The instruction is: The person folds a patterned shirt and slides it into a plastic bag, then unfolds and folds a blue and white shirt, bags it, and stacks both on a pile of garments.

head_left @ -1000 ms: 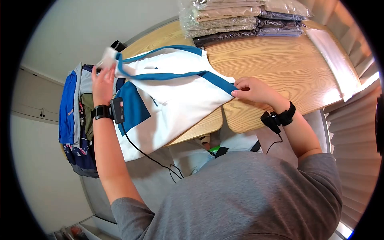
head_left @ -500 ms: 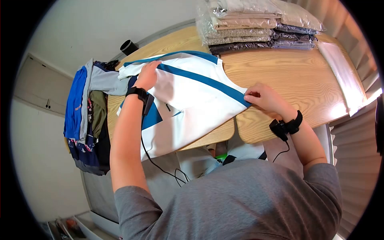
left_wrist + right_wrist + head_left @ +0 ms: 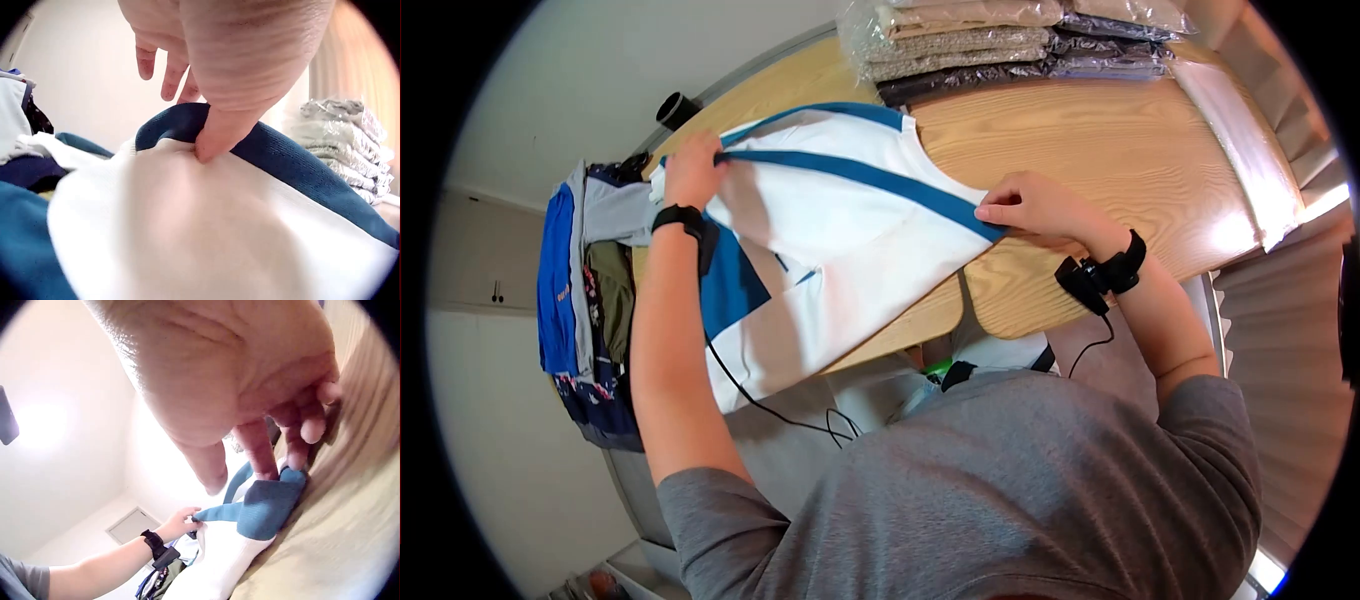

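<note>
A white garment [image 3: 850,235] with blue bands lies across the table, its lower part hanging over the near edge. My left hand [image 3: 695,172] pinches the far end of the long blue band [image 3: 840,168], holding it raised; in the left wrist view the thumb of that hand [image 3: 231,56] presses on white cloth beside the blue band [image 3: 300,164]. My right hand [image 3: 1040,207] is at the band's other end. In the right wrist view, fingertips of that hand [image 3: 231,381] touch the blue cloth [image 3: 267,509], with the thumb held apart.
Plastic-wrapped folded clothes [image 3: 970,45] are stacked at the back of the wooden table [image 3: 1090,140]. Clear plastic sheets [image 3: 1230,150] lie at the right edge. Other clothes [image 3: 560,280] hang over the left edge, near a black cup [image 3: 677,111].
From one second ago, my left hand has shifted inward along the garment, and its raised flap has come down into a straighter band. My right hand has stayed near the same end.
</note>
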Demonstrator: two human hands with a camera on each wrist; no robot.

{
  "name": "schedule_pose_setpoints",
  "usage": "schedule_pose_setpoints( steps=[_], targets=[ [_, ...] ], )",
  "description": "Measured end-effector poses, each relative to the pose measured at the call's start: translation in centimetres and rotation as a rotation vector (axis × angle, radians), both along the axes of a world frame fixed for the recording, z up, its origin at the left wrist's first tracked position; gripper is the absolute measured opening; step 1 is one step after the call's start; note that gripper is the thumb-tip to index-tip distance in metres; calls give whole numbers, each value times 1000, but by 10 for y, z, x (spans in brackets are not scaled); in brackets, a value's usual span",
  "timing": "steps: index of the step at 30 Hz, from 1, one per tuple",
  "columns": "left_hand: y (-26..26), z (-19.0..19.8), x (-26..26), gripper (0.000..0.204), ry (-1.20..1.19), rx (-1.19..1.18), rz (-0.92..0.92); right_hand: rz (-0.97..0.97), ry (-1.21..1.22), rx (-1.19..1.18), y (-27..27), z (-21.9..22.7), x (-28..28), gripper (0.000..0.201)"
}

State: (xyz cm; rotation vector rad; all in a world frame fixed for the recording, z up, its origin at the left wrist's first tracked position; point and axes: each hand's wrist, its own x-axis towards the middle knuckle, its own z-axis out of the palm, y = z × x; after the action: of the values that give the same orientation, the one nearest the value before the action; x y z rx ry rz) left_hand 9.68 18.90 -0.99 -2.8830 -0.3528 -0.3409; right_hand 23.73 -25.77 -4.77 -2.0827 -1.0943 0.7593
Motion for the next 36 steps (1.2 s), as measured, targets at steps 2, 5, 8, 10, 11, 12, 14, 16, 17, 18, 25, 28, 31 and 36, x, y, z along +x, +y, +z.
schedule_pose_setpoints(
  steps=[2, 5, 8, 10, 11, 12, 14, 16, 17, 18, 25, 28, 31, 36],
  targets=[
    [-4, 21, -13, 19, -195, 82, -148, -1, 43, -34, 5, 3, -4, 36],
    [-22, 56, -25, 21, -324, 78, -179, 48, -427, 142, 8, -5, -8, 19],
    [-22, 63, -32, 29, -301, 130, -128, 52, -284, 217, 7, -18, -2, 22],
    [-21, 48, -38, 44, -330, 104, -103, 48, -251, 226, 5, -14, -5, 22],
    [-15, 46, -49, 58, -221, 5, -119, 25, -214, 224, 4, -13, -8, 23],
    [-13, 46, -63, 53, -181, -148, -107, 54, -206, 231, 4, -14, -8, 23],
    [-10, 52, -98, 43, -8, -368, -37, 16, -223, 241, 4, -19, -7, 23],
    [-17, 50, -144, 29, 49, -446, 34, 74, -253, 246, 2, -19, -6, 21],
    [-18, 45, -169, 27, 99, -553, 126, 98, -294, 238, 5, -17, -4, 20],
    [-22, 41, -192, 26, 147, -662, 215, 122, -290, 251, 11, -10, -1, 20],
    [-56, -25, -284, 25, 37, -870, 385, 89, -198, 52, 72, 7, 14, 44],
    [-66, -32, -292, 23, -97, -1032, 383, 20, -108, 21, 101, 3, 11, 46],
    [-67, -46, -299, 19, -139, -1155, 424, 11, 27, -54, 116, 0, 10, 36],
    [-63, -55, -312, 17, -277, -1311, 447, 98, -60, -16, 118, -29, 30, 25]
  ],
)
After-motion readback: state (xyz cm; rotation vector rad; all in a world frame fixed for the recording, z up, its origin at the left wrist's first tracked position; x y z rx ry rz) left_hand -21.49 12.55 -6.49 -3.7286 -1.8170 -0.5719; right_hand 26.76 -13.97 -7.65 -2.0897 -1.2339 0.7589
